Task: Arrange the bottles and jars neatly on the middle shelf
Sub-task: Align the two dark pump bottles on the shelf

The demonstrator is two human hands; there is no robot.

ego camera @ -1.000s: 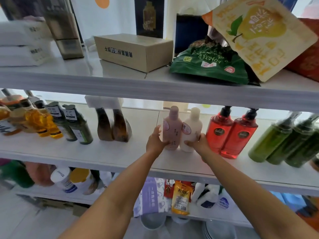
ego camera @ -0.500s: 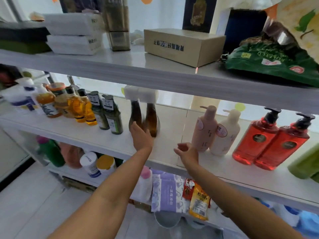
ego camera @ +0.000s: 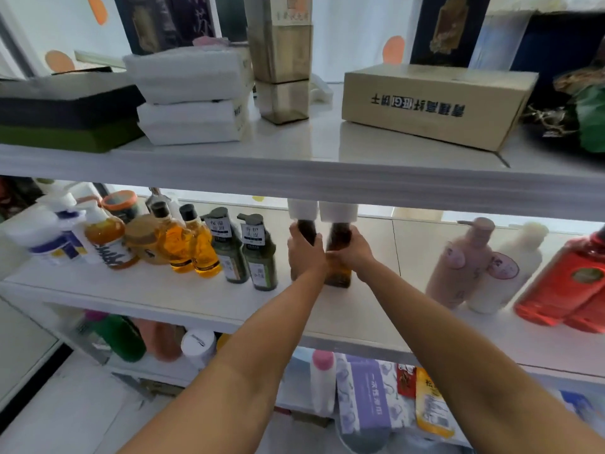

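Head view: the middle shelf point(ego camera: 196, 299) is a glossy white board. Two slim, translucent brown bottles with blocky white caps stand side by side on it. The left hand point(ego camera: 306, 255) curls round the left brown bottle point(ego camera: 306, 228) and the right hand point(ego camera: 353, 252) round the right brown bottle point(ego camera: 339, 275), the hands touching between them. Just left stand two dark green pump bottles point(ego camera: 244, 257); the print on their white labels is too blurred to read.

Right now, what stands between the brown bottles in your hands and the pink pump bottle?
Nothing: in the head view the middle shelf is bare between the brown bottles and the pink pump bottle, apart from a panel seam.
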